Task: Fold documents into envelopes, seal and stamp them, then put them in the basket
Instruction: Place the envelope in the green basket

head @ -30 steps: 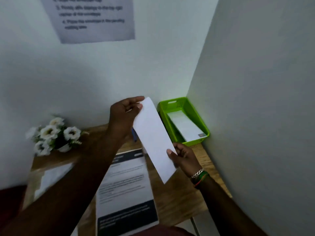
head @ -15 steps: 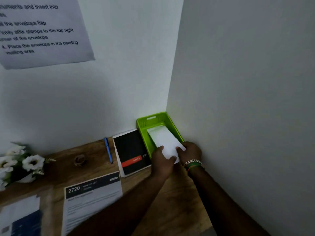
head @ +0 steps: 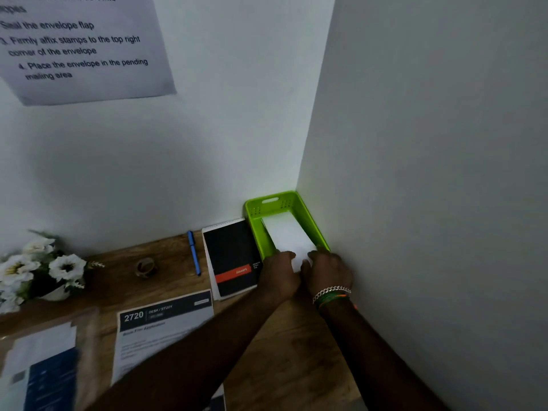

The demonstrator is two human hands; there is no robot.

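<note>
A white envelope (head: 289, 237) lies inside the green basket (head: 255, 209) in the desk's far right corner. My left hand (head: 280, 272) and my right hand (head: 329, 269) sit side by side at the basket's near end, each holding the envelope's near edge with curled fingers. The right wrist wears a chain bracelet and coloured bands. A printed document headed "2720" (head: 161, 327) lies flat on the wooden desk (head: 290, 366) under my left forearm.
A black notebook with a red band (head: 231, 256) lies left of the basket, a blue pen (head: 194, 252) beside it, then a tape roll (head: 145, 266). White flowers (head: 38, 269) stand far left. More papers (head: 38, 372) lie bottom left. Walls close the right and back.
A second ago both hands held the envelope up in the air above the desk. They have carried it right and down into the green basket, and the view has swung that way.
</note>
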